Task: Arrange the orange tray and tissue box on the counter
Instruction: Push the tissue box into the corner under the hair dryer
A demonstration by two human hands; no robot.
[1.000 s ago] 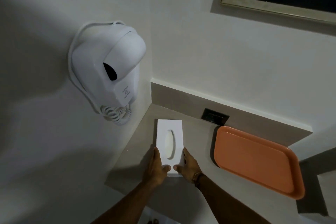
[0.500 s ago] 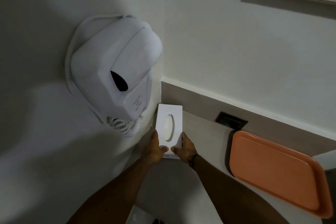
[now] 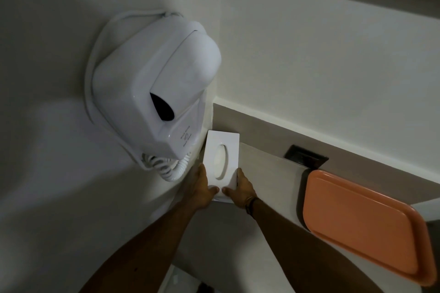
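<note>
- Tissue box [image 3: 221,162]: flat on counter [image 3: 266,173], far end in the wall corner, under hair dryer [image 3: 157,93].
- Left hand [image 3: 201,189], right hand [image 3: 239,191]: clamped on its near sides, likely squaring it.
- Orange tray [image 3: 362,228]: well apart, rightward.

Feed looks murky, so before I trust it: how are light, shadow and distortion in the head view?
Head view: dim overall, a soft shadow across the left wall; wide-angle lens bends the hair dryer and orange tray; both hands on the tissue box stay readable.
</note>
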